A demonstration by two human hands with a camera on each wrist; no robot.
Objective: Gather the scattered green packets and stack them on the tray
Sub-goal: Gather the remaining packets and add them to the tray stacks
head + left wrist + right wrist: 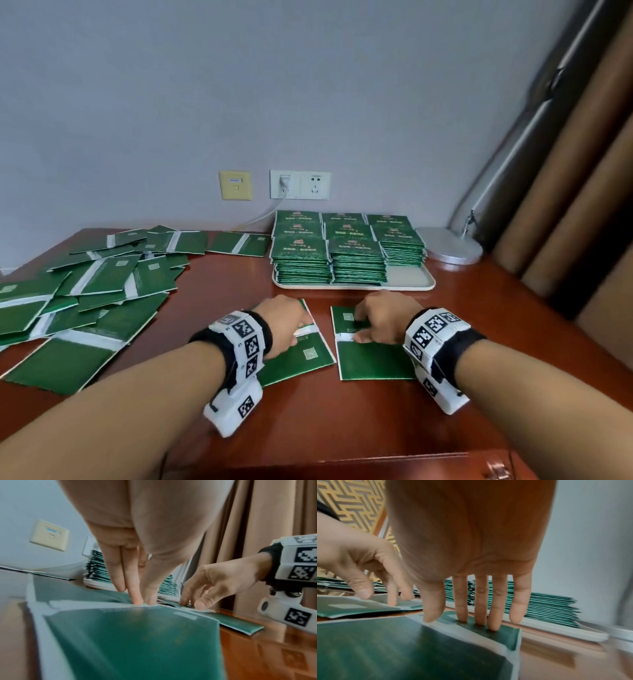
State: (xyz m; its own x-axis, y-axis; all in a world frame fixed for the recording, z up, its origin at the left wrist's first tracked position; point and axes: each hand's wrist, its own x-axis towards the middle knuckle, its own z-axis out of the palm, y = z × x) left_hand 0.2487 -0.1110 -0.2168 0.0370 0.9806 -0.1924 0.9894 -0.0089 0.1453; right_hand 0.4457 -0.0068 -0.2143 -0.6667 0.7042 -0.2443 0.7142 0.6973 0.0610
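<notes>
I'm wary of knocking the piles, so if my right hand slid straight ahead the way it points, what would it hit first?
Likely the tray's near rim, at the bare corner right of the stacked green packets; depth is uncertain.

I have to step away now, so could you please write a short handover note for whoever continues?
Left hand presses fingertips on one packet; right hand presses another packet; both lie flat before the tray.
Done: several tall stacks on the tray.
Left: these two, plus the scattered pile at the table's left.
</notes>
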